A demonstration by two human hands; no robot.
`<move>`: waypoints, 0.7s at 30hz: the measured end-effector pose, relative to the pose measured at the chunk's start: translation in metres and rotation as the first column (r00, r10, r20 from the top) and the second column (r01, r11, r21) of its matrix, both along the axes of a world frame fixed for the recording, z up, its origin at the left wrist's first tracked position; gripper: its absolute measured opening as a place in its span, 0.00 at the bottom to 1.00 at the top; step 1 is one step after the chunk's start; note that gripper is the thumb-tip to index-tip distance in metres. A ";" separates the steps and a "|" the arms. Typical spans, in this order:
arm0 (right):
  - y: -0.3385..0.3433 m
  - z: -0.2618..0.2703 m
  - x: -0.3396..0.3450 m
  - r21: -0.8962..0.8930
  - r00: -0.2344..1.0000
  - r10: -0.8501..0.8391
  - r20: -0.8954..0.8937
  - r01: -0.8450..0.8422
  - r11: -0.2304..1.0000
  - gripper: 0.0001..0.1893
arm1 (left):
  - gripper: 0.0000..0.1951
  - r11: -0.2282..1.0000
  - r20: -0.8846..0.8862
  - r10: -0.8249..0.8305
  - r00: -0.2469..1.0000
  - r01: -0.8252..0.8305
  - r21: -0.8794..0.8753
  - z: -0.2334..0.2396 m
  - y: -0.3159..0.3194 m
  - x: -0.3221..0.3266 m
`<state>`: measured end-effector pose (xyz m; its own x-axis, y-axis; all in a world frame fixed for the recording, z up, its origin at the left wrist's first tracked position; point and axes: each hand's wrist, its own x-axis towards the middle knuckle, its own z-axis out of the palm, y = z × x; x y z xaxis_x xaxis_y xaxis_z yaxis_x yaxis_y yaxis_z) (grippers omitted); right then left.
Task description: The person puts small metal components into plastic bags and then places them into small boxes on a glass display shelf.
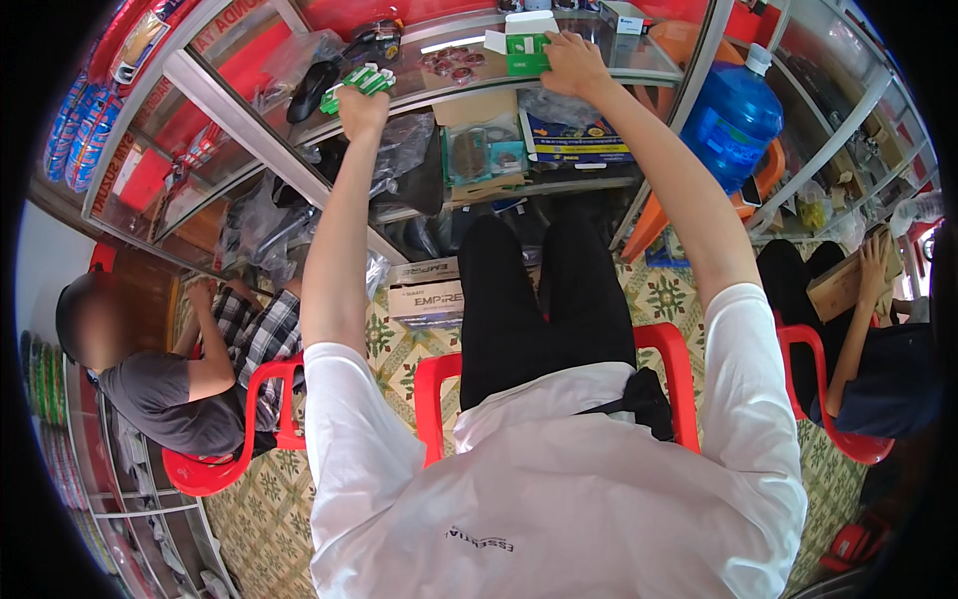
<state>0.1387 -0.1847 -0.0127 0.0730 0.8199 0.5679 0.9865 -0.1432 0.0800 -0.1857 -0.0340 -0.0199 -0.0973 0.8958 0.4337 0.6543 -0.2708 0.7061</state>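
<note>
My left hand [362, 111] grips several small green-and-white boxes [358, 84] above the left part of the glass shelf, beside a black curved part [313, 91]. At the back, my right hand [572, 66] touches the right side of an open green carton [528, 65] with its white flaps up. Small green boxes show inside the carton; whether my fingers hold one of them cannot be told. Between my hands, several small reddish round parts in clear wrap [453, 64] lie on the glass shelf.
A large blue water bottle [733, 123] stands on an orange stool at the right. Metal frames of the glass cabinet [247, 123] run at left and right. Below lie packaged parts [486, 153] and cartons [426, 298]. A person sits on each side of me.
</note>
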 end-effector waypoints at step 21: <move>0.015 0.026 0.008 -0.076 0.998 0.057 0.001 -0.057 0.995 0.19 | 0.29 0.149 0.449 -0.859 0.247 0.958 -0.244 -0.031 -0.388 -0.012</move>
